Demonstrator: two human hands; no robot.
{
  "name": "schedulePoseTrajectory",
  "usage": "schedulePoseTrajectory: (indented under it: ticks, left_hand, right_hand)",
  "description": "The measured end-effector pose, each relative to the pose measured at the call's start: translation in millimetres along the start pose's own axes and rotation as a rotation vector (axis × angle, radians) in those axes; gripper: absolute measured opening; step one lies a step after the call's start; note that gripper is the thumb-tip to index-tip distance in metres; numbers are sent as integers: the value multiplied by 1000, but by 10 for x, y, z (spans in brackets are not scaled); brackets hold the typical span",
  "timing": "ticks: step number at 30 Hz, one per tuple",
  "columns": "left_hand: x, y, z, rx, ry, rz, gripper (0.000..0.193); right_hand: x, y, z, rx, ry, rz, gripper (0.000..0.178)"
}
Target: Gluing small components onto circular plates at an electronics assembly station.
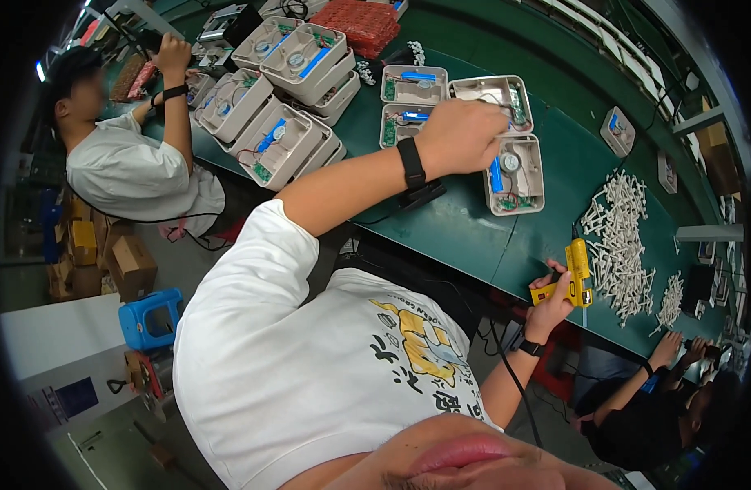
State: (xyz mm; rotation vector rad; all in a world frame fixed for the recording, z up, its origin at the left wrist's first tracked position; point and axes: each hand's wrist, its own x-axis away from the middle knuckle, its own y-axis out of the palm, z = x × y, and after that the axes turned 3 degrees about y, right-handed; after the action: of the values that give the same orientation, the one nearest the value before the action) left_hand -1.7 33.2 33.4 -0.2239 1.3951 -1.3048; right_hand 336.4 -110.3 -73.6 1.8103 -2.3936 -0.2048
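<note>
My left hand reaches across the green table, its fingers closed over a white plastic casing with a green circuit board and wires inside. What the fingers pinch is hidden. Just below that hand lies a second open casing with a blue battery, a round speaker-like part and thin wires. Two more casings sit left of the hand, each with a blue cell. My right hand, near the table's front edge, grips a yellow glue gun with its nozzle toward the far side.
Stacked white casings fill the table's left part, with red bubble wrap behind. Right of the glue gun lies a heap of small white parts. One person works at left, another at right. A black cable hangs near my right arm.
</note>
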Motion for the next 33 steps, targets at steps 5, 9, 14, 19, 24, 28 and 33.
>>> schedulePoseTrajectory:
  ticks: [5,9,14,19,24,28,33]
  left_hand:
    - [245,-293,118,33,-131,107,14]
    - [384,-532,-179,-47,-443,18,15]
    - [384,-327,-495,-97,-548,-18,24]
    - [382,-383,-316,-69,-375,54,30]
    - [336,-297,-268,-226,-49,-52,36]
    - [178,-74,-239,-200,83,3,45]
    - [-54,72,-248,-168,33,-237,59]
  right_hand:
    - [6,-7,19,15,2,17,33]
    - [12,15,-1,4,1,14,33]
    - [33,37,-43,0,14,13,33]
    - [33,47,-71,2,2,17,31]
    - [37,15,-41,-24,5,7,30]
    - [27,7,-27,-29,12,5,30]
    - [62,21,-43,-40,11,13,29]
